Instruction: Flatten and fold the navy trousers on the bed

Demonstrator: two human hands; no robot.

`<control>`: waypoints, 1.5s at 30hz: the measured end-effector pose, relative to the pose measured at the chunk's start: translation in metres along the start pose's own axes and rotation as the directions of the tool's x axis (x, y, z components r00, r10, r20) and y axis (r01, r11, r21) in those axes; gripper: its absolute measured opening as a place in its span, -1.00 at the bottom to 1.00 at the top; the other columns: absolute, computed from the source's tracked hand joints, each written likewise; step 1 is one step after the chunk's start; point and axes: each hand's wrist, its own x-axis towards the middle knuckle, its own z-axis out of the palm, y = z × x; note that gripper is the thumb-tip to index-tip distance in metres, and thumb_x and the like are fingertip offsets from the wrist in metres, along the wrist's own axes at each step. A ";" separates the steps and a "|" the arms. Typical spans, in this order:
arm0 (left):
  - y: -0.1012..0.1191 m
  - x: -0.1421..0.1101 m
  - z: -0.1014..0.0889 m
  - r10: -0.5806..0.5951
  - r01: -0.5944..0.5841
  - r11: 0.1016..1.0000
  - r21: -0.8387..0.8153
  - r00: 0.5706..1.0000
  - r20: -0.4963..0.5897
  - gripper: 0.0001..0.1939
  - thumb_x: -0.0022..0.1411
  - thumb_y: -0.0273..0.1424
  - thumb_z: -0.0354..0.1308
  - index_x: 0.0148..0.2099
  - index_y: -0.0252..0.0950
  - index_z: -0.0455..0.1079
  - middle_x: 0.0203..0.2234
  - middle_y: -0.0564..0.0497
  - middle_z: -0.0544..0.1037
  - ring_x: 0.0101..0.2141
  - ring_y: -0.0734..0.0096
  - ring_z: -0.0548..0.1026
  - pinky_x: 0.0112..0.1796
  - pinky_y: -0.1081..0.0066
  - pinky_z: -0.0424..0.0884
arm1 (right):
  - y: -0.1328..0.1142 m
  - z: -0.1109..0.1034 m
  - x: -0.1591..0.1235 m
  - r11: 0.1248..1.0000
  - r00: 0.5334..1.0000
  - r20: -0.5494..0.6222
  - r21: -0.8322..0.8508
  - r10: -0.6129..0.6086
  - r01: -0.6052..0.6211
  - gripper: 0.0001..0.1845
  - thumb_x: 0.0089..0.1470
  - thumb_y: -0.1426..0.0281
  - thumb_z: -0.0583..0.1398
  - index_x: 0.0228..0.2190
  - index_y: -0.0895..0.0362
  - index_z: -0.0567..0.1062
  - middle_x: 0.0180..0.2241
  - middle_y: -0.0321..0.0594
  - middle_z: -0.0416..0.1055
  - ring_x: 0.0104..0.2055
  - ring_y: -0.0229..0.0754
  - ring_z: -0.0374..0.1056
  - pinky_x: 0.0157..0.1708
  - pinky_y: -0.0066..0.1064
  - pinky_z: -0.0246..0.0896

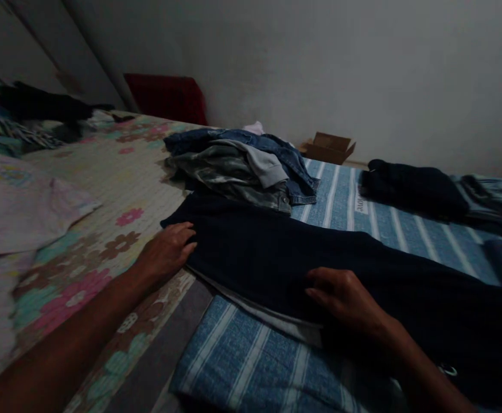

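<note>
Long dark-navy cloth garment (251, 252), likely soft and light, best taken by end and edge; left hand (173, 249) loosely spread at its end, right hand's (341, 295) fingers curled on it, grip unclear.

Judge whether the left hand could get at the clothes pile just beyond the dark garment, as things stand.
Probably yes: the left hand is at the left end of the dark garment, and the clothes pile lies just beyond, with only that low, spread-out cloth between them.
</note>
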 end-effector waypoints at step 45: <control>0.116 -0.032 0.006 0.099 -0.072 0.994 -0.085 0.918 0.383 -0.40 0.25 -0.09 -0.15 0.26 -0.23 0.06 0.26 -0.12 0.04 0.24 0.10 -0.01 0.14 -0.09 -0.13 | 0.016 0.044 -0.081 0.745 0.810 -0.200 -0.556 -0.551 0.369 -0.75 0.14 0.62 -0.03 -0.42 0.19 0.40 -0.48 -0.22 0.24 -0.45 -0.22 0.06 -0.47 -0.36 -0.07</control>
